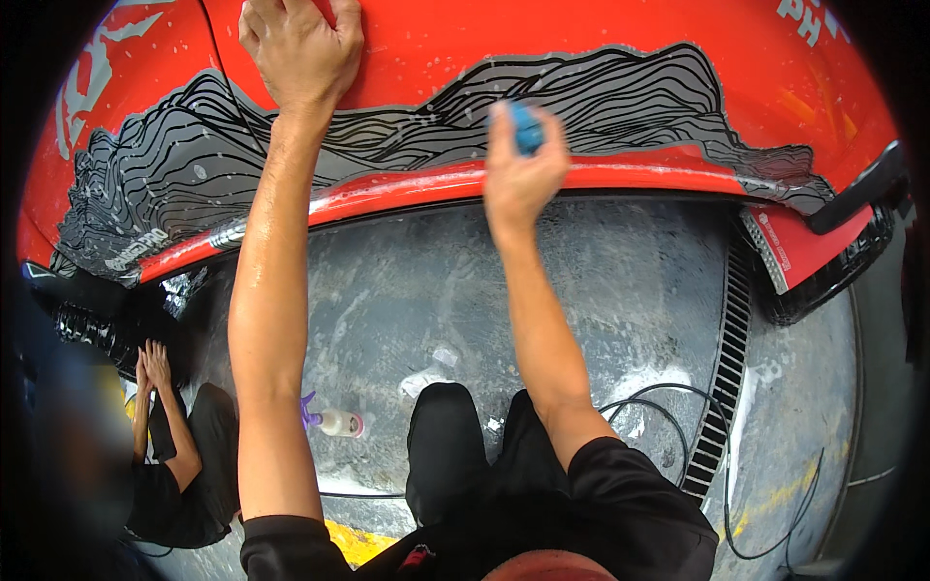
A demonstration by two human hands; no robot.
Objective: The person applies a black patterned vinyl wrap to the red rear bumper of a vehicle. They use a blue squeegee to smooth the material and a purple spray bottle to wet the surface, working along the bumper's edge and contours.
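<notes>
A red car side panel [407, 44] with a grey, black-lined wave graphic [620, 102] fills the upper view, dotted with droplets. My left hand [302, 58] leans on the panel near the top edge, above the graphic. Its fingers are bent and spread, their tips partly cut off by the frame, and I see nothing held. In my right hand [523, 179] is a small blue pad [528, 129], gripped between thumb and fingers over the lower part of the graphic. Motion blurs it, so I cannot tell whether it is sponge or cloth.
On the grey floor [436, 290] lies a spray bottle [339, 422] with a purple trigger. A black hose [668, 387] crosses a drain grate [728, 378] at right, near a tyre [833, 281] and red flap [809, 242]. Another person's hands [153, 366] are at lower left.
</notes>
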